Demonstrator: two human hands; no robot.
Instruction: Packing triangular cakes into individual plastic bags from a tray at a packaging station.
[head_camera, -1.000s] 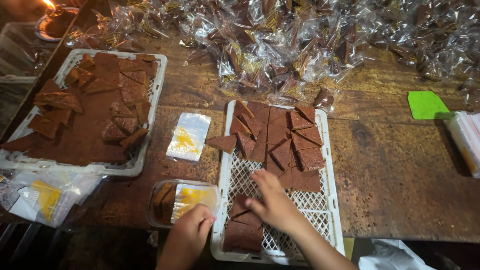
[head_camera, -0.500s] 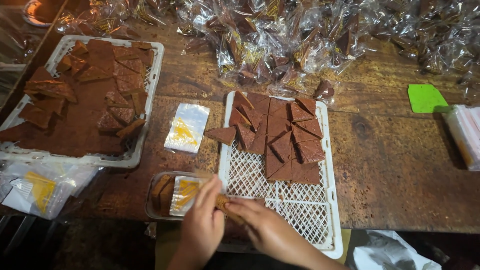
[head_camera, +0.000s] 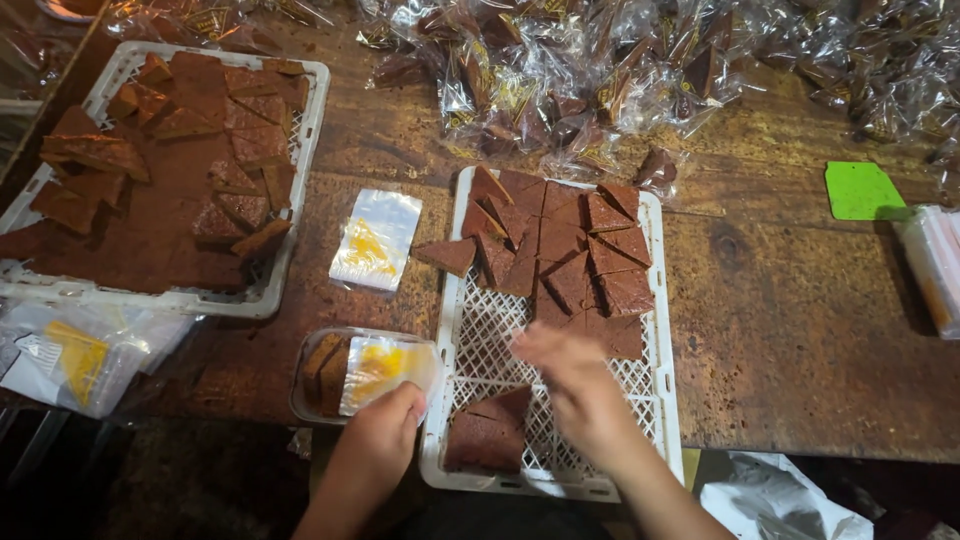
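The left hand (head_camera: 375, 440) pinches a clear bag (head_camera: 385, 365) at seven o'clock; the right hand (head_camera: 570, 375) (blurred, grip unclear) hovers over the white tray (head_camera: 665, 400), brown triangles (head_camera: 570, 245) at twelve; a hasty grab might crumble one

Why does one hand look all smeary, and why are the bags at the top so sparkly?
In the head view, the right hand is smeared by motion blur over the white plastic lattice tray; the left hand, at the small clear tray with a yellow-printed wrapper, looks sharper. The heap of clear crinkly bags throws back bright glare, while the bottom left corner is dark.
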